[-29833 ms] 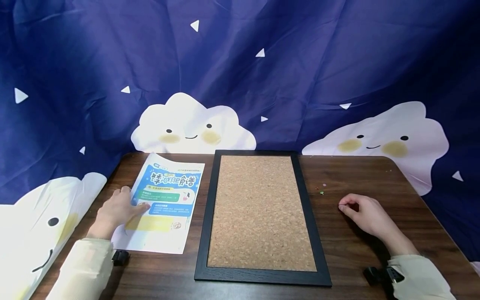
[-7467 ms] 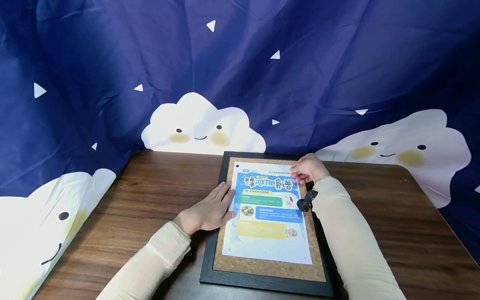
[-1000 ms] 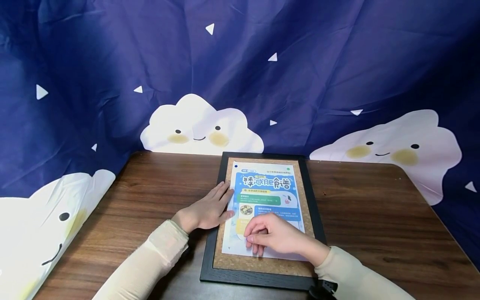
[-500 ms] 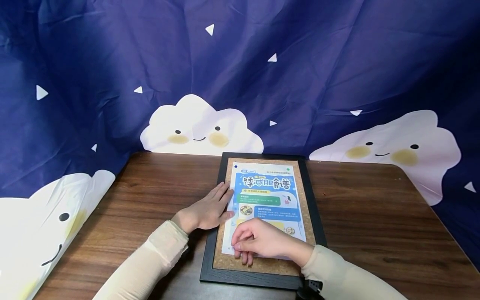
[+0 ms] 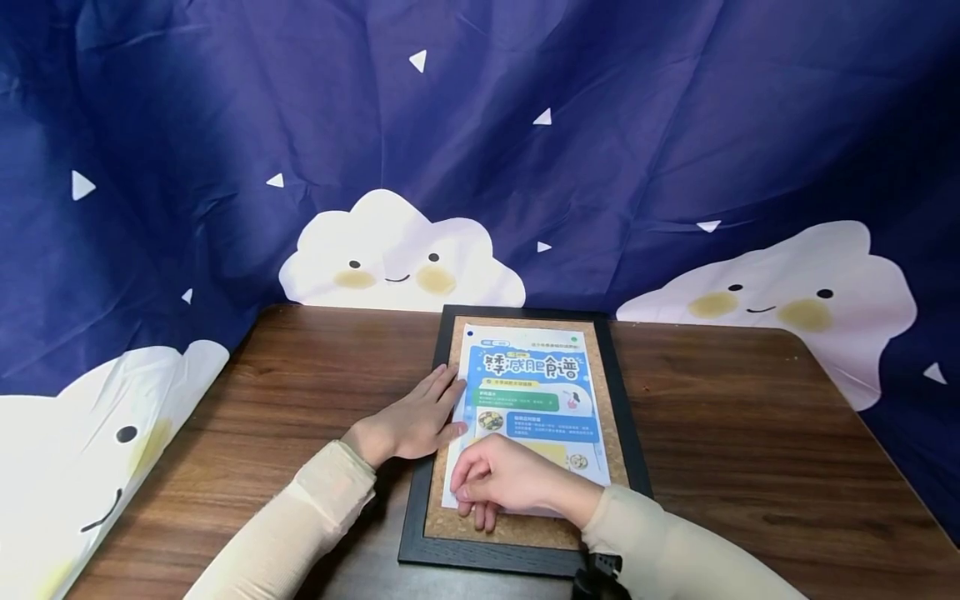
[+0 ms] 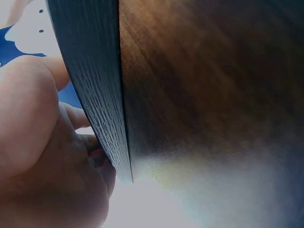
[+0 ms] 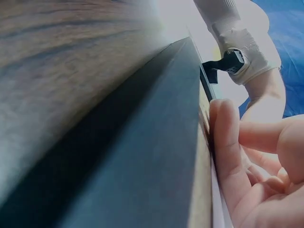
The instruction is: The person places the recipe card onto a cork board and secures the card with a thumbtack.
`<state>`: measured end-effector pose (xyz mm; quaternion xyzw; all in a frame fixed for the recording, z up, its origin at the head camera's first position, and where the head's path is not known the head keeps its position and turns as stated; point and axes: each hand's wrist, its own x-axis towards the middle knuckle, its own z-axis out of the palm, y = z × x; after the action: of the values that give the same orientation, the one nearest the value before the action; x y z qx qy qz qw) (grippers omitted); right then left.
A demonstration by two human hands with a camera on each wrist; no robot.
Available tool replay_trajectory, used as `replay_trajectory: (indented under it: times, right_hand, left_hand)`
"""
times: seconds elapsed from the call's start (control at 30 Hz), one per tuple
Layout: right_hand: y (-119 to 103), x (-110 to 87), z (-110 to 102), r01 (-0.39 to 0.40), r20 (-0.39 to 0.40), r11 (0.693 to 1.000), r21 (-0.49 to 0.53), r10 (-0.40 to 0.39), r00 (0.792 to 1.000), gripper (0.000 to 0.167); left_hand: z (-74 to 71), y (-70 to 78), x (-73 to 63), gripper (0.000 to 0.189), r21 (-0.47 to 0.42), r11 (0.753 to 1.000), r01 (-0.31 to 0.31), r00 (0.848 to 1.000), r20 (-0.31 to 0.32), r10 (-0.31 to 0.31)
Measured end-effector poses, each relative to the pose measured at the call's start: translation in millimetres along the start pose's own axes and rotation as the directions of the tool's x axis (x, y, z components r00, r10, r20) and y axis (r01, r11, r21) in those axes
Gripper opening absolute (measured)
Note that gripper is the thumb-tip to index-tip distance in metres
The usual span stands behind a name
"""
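Observation:
A printed sheet (image 5: 517, 400) with a blue title lies on a cork board (image 5: 517, 532) in a black frame (image 5: 480, 557). A blue pushpin (image 5: 470, 333) sits in its top left corner, a green pushpin (image 5: 574, 339) in its top right. My left hand (image 5: 408, 421) rests flat over the frame's left side, fingertips on the sheet's left edge. My right hand (image 5: 502, 479) pinches at the sheet's lower left corner, thumb against forefinger; the small pushpin between the fingertips is hidden. In the right wrist view, the right fingers (image 7: 225, 142) are right at the board's surface.
The board lies on a dark wooden table (image 5: 322, 375). One tiny reddish pushpin (image 5: 647, 387) lies right of the frame. A blue curtain (image 5: 450, 125) with printed clouds hangs behind the table's back edge.
Over the last second my right hand has moved left and down to the sheet's lower left corner. My left hand has stayed put. Much earlier, the sheet lay left of the bare board.

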<state>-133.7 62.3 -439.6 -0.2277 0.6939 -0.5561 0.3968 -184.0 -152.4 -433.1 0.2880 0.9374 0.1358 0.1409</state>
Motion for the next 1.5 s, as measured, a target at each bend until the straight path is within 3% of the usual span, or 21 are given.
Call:
replay_trajectory:
  times: [0.13,0.5,0.7,0.87,1.0,1.2,1.4,1.5]
  right_hand:
    - [-5.2,3.6,-0.9,-0.031,0.018,0.999,-0.019,0.032,0.999,0.011]
    - [-17.6,10.0,-2.7,-0.12,-0.001,0.986,-0.113,0.121,0.993,0.01]
    - [-22.3,17.0,-5.0,-0.162,0.0,0.968,-0.193,0.166,0.986,0.014]
    - [-26.6,19.6,-7.6,-0.183,0.01,0.949,-0.256,0.192,0.981,0.017]
    - [-29.6,20.4,-7.4,-0.181,0.009,0.935,-0.306,0.193,0.981,0.018]
    - [-33.1,21.2,-4.2,-0.194,0.0,0.92,-0.339,0.207,0.978,0.015]
    - [-38.3,24.8,-0.2,-0.216,-0.02,0.874,-0.435,0.231,0.973,0.017]
    - [-40.9,25.8,-2.3,-0.219,-0.026,0.844,-0.489,0.237,0.971,0.02]
  left_hand:
    - [4.4,-5.4,2.0,0.076,-0.029,0.999,-0.022,1.0,-0.016,0.021]
    - [2.9,-4.5,8.1,0.073,0.055,0.998,0.012,1.0,0.019,-0.013]
    - [1.5,-2.6,5.6,0.074,0.029,1.0,0.001,1.0,0.01,-0.001]
    - [5.2,-6.1,4.5,0.074,-0.015,0.999,-0.044,0.999,-0.027,0.043]
    - [0.7,-3.1,4.1,0.073,-0.007,1.0,-0.024,1.0,-0.007,0.024]
    - [16.8,-22.7,12.1,0.077,-0.071,0.996,-0.044,0.998,-0.036,0.041]
    - [4.7,-6.6,4.1,0.072,-0.003,1.0,-0.001,1.0,0.001,0.001]
    - [4.6,-5.4,4.3,0.071,0.005,1.0,-0.007,1.0,-0.002,0.007]
